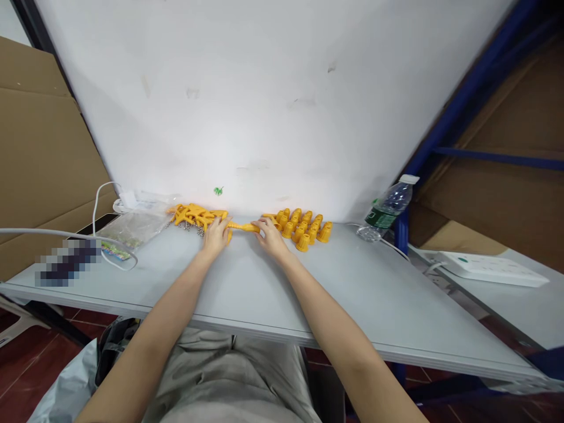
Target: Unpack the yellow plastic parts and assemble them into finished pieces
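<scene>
Near the back of the grey table, a thin yellow plastic rod with a ridged part spans the gap between my two hands. My left hand has its fingers closed at the rod's left end, and another bit of yellow plastic shows just below its fingertips. At the right end, my right hand pinches the wider part of the rod. Beside my left hand lies a pile of branching yellow plastic pieces, with small metal screws in front. Several yellow cone-shaped cups stand in rows to the right of my right hand.
A plastic bottle leans by the blue frame at right. Beyond it lies a white power strip. Clear plastic bags, a white cable and a blurred dark object lie left. A white panel rises behind the table.
</scene>
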The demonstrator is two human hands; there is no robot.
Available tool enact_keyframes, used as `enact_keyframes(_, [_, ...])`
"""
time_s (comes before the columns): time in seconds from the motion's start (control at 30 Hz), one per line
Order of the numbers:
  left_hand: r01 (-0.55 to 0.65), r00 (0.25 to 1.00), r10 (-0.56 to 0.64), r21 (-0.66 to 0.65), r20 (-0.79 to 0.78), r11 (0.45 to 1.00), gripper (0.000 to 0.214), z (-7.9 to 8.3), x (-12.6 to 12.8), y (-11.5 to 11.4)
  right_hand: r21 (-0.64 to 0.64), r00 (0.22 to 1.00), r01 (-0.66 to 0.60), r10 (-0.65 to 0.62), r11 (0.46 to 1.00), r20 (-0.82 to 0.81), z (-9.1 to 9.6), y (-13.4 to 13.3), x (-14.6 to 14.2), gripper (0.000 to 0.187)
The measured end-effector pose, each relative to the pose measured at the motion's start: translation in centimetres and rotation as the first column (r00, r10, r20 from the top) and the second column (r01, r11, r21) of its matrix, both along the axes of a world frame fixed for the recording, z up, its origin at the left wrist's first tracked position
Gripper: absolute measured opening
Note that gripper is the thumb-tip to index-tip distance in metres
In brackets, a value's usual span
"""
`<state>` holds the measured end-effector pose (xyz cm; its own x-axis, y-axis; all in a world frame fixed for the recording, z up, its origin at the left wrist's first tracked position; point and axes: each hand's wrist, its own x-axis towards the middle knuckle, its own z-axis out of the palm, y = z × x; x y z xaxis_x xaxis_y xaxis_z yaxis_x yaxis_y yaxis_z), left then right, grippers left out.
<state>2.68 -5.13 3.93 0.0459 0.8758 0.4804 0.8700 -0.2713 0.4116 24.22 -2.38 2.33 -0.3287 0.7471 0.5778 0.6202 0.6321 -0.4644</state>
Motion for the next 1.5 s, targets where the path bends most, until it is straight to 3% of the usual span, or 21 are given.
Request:
enact_keyframes(0.23, [0.078,0.995,-0.083,0.100,0.054,0.992,0.037,-0.4,-0.1,0.5,-0.050,0.987,-0.096,0.088,0.994,-0.137,0.5,0.6,0.7,0.038])
enact_keyframes(0.47, [0.089,0.995,-0.097,0.176,0.036,0.980,0.028,-1.4,-0.7,1.6,-0.189,0.876,-0.304,0.195,0.934,-0.442,1.3,1.1,1.4,0.052])
enact_keyframes(0.6, [0.119,0.992,-0.124,0.180,0.019,0.976,0.027,-1.0,-0.8,1.3,-0.305,0.849,-0.328,0.137,0.894,-0.511,2.8,-0.3,1.4,0.056])
enact_keyframes(0.8, [0.124,0.992,-0.128,0.158,0.017,0.980,0.028,-0.3,-0.2,0.7,-0.469,0.877,-0.170,-0.083,0.867,-0.472,3.5,-1.7,0.5,0.063])
enact_keyframes(0.93, [0.112,0.992,-0.117,0.136,0.036,0.984,0.030,-0.3,0.0,0.7,-0.596,0.859,-0.198,-0.154,0.779,-0.488,3.1,-1.3,0.7,0.060])
enact_keyframes(1.03, [0.078,0.995,-0.084,0.104,0.051,0.992,0.031,-0.5,-0.1,0.9,-0.632,0.826,-0.375,-0.064,0.678,-0.560,3.2,-1.2,1.7,0.041])
enact_keyframes(1.13, [0.045,0.998,-0.050,0.101,0.048,0.994,0.029,-0.6,-0.3,1.0,-0.594,0.780,-0.500,0.029,0.630,-0.625,3.4,-1.3,2.4,0.047])
enact_keyframes(1.27, [0.065,0.997,-0.069,0.132,0.030,0.989,0.030,-0.6,-0.3,0.9,-0.593,0.788,-0.487,0.031,0.642,-0.615,3.4,-1.4,2.1,0.038])
enact_keyframes(1.5, [0.061,0.996,-0.071,0.165,0.060,0.984,0.029,-0.5,-0.1,0.9,-0.603,0.824,-0.353,-0.068,0.716,-0.563,4.1,-1.9,0.6,0.050])
